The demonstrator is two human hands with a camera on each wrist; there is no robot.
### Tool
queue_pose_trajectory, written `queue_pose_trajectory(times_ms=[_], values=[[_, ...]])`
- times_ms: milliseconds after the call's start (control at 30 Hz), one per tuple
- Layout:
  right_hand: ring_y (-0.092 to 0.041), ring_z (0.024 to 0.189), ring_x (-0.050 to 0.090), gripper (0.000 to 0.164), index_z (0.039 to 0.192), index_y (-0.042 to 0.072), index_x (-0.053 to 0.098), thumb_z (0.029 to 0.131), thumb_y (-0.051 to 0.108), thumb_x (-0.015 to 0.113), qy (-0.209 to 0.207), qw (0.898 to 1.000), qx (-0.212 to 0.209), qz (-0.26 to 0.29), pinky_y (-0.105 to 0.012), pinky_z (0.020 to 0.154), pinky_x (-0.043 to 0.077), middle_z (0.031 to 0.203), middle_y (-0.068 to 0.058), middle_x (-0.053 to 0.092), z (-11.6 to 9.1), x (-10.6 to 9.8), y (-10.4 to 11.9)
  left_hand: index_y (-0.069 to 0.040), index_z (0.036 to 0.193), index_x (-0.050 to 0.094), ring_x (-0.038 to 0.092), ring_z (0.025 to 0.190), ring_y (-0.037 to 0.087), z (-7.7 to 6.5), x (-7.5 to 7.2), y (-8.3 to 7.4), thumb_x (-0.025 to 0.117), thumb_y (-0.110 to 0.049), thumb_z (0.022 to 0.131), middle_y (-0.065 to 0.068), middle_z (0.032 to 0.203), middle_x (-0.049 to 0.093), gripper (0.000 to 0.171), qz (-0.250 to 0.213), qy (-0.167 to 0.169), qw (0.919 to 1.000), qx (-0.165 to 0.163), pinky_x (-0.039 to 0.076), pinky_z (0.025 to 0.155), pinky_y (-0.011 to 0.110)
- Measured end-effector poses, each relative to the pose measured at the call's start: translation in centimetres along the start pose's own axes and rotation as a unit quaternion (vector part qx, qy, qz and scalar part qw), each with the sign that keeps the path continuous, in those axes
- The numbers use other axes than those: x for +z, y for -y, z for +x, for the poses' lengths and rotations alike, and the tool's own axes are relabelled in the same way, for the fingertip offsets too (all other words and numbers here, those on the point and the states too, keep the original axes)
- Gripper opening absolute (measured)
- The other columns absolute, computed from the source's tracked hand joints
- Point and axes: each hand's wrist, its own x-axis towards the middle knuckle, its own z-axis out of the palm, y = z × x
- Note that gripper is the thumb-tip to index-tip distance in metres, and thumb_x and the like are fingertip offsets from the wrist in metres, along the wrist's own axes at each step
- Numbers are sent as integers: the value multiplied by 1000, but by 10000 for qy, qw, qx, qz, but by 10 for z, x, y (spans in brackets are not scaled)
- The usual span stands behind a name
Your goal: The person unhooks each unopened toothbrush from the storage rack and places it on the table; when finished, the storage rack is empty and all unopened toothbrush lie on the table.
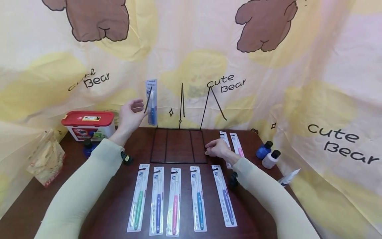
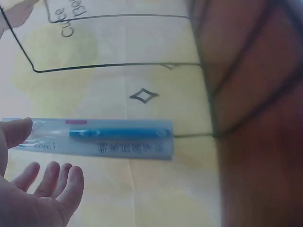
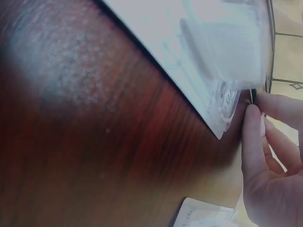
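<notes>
A packaged blue toothbrush [image 1: 153,111] [image 2: 118,133] stands upright at the left prong of a black wire rack [image 1: 179,163]. My left hand [image 1: 131,114] is beside this package, its thumb [image 2: 19,132] over the package's upper end and its other fingers loosely bent, apart from it. At the rack's right edge, my right hand [image 1: 219,148] pinches a thin black wire [image 3: 253,97] between thumb and forefinger. Below the rack lie packaged toothbrushes with green [image 1: 138,205], dark blue [image 1: 158,209], pink [image 1: 174,212], blue [image 1: 199,205] and purple [image 1: 227,205] handles.
Two more toothbrush packs, one pink [image 1: 237,146], lie right of the rack, partly behind my right hand. Blue [image 1: 263,151] and white [image 1: 270,160] bottles and a tube [image 1: 288,177] stand or lie farther right. A red-lidded tub [image 1: 89,126] and a bag [image 1: 47,159] are left.
</notes>
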Motion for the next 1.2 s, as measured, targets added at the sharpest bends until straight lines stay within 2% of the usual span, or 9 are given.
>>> queue_pose_trajectory(times_ms=[167, 333, 733, 867, 1067, 1200], values=[[-19, 96, 86, 29, 126, 1, 82, 98, 6, 82, 36, 9999, 121, -44, -35, 90, 69, 110, -15, 88, 0, 1, 2, -6, 147, 70, 73, 138, 38, 13, 12, -1, 83, -25, 103, 21, 148, 75, 50, -4, -113, 9999, 35, 56, 121, 51], [-21, 95, 86, 29, 126, 1, 82, 97, 5, 83, 38, 9999, 85, -54, -35, 89, 70, 108, -15, 88, 0, 0, 2, -8, 153, 65, 71, 141, 38, 19, 15, 1, 78, -27, 106, 20, 151, 72, 53, 143, -207, 9997, 72, 55, 123, 52], [-19, 95, 86, 27, 125, 2, 83, 98, 6, 82, 21, 10000, 65, -37, -35, 90, 69, 108, -14, 88, 0, 2, 1, -4, 161, 56, 66, 144, 48, 32, 19, 9, 76, -23, 107, 28, 158, 65, 61, 308, 234, 9986, 360, 51, 125, 59], [-20, 96, 86, 27, 125, 1, 82, 98, 5, 81, 33, 10000, 42, -51, -35, 90, 69, 108, -14, 88, -1, 2, 1, -2, 151, 65, 69, 138, 45, 31, 21, 9, 75, -24, 108, 27, 148, 71, 50, 440, 227, 9984, 268, 53, 123, 57], [-21, 98, 86, 28, 126, 2, 82, 99, 6, 80, 16, 9999, 37, -98, -35, 91, 69, 109, -14, 88, -1, 0, 3, -2, 128, 77, 74, 125, 39, 25, 21, 14, 74, -25, 108, 22, 136, 78, 31, 491, 45, 9988, 14, 56, 111, 53], [-21, 99, 86, 29, 127, 3, 82, 99, 8, 81, 23, 9998, 67, -180, -36, 93, 69, 110, -14, 88, 0, -2, 2, -1, 125, 78, 77, 124, 40, 22, 23, 24, 74, -23, 107, 23, 134, 80, 29, 606, 12, 9982, 1, 58, 109, 52]])
